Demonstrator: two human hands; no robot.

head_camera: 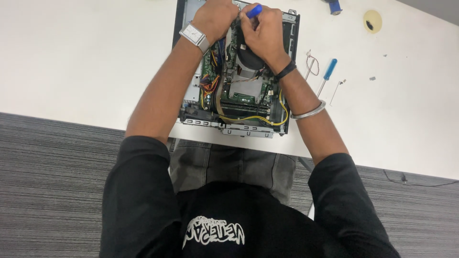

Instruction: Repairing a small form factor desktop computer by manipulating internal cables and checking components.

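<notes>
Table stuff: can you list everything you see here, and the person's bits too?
computer case: 1, grey, open, table's near edge
circuit board: 1, green, inside case
wires: several, yellow, red, inside case
spare screwdriver: 1, blue handle, right of case
small cable: 1, red and white, beside case
disc: 1, yellowish, far right
table: 1, white
floor: grey carpet
left hand: 1, watch on wrist, at case's far end
right hand: 1, grips blue screwdriver

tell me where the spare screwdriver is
In the head view the spare screwdriver lies on the white table, just right of the open computer case and beyond the person's right forearm, beside a small red-and-white wire.
</notes>
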